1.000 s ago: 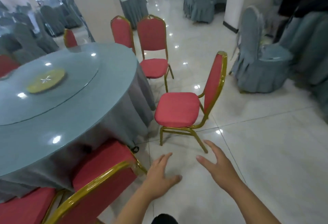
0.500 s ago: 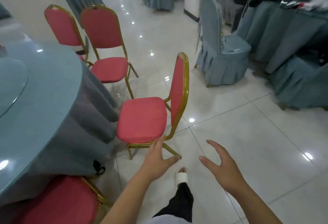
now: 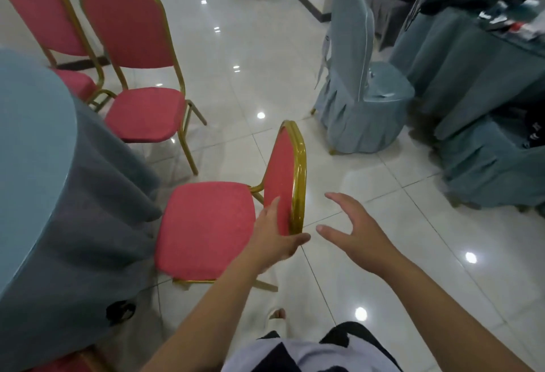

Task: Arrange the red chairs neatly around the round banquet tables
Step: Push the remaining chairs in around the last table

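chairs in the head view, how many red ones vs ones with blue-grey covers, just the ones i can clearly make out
Red chairs: 4 (nearest, next, far left, a corner at the bottom left)
Blue-grey covered chairs: 1 clear one; others at the edges are too cut off to count
Total: 5

Even indoor light from overhead. Ceiling lamps show as small white glare spots on the glossy tiled floor (image 3: 368, 253), strung toward the top edge. Shadows soft, faint under the red chair (image 3: 206, 227). Wide-angle bending at the frame edges. Slight softness overall; top right corner dark and smeared.
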